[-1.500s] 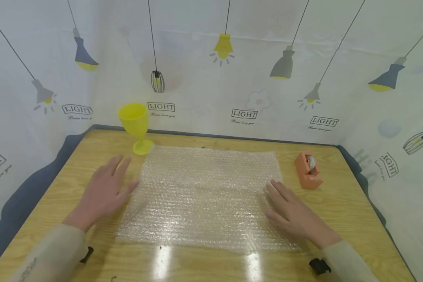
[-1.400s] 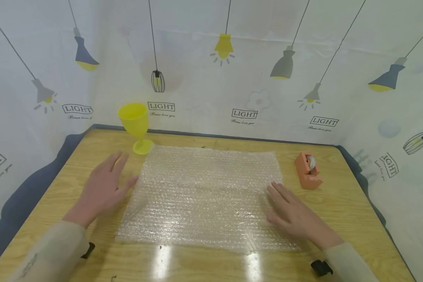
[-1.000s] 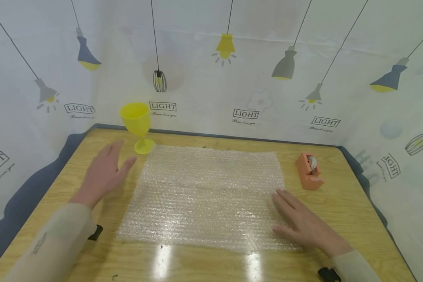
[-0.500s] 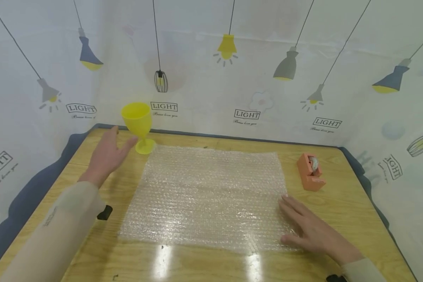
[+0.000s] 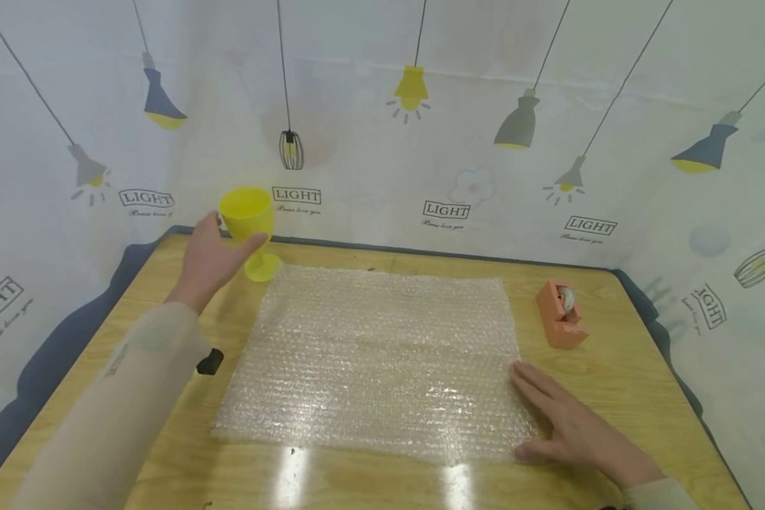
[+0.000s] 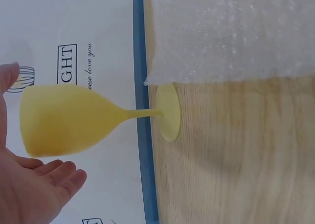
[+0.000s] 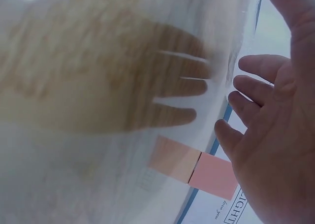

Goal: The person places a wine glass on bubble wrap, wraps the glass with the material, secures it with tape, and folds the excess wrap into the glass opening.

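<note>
- L hand (image 5: 209, 261): upper L of head frame, thumb near side, fingers far side of yellow goblet (image 5: 245, 225); fingers relaxed, not clamped. L wrist view shows gap betw. thumb & bowl; finger contact can't tell.
- Goblet: upright on table (image 5: 357, 485), upper L of frame, foot just beside top-L corner of bubble wrap (image 5: 376, 361).
- R hand (image 5: 574, 432): lower R of frame, fingers straight, at R edge of bubble wrap, holds nothing; pressing or hovering, can't tell. Hands well apart.
- Step in hand (my read): L hand taking goblet. Best: bring thumb + fingers in evenly from opp. sides so it doesn't tip; wide bowl on thin stem, prob. top-heavy.
- Grip low on bowl, nr stem, prob. steadier than at rim; squeeze light, wall might flex.
- If lifting, straight up 1st, so foot doesn't catch wrap corner.
- Count: 1 goblet, 1 sheet bubble wrap (flat, mid frame), 1 orange tape dispenser (image 5: 553, 322) w/ 1 roll (image 5: 568, 300), R of frame; 2 hands.
- Backdrop (image 5: 357, 106): 8 printed lamps (image 5: 411, 90) + 1 cut off at L edge; 6 "LIGHT" labels (image 5: 446, 210).
</note>
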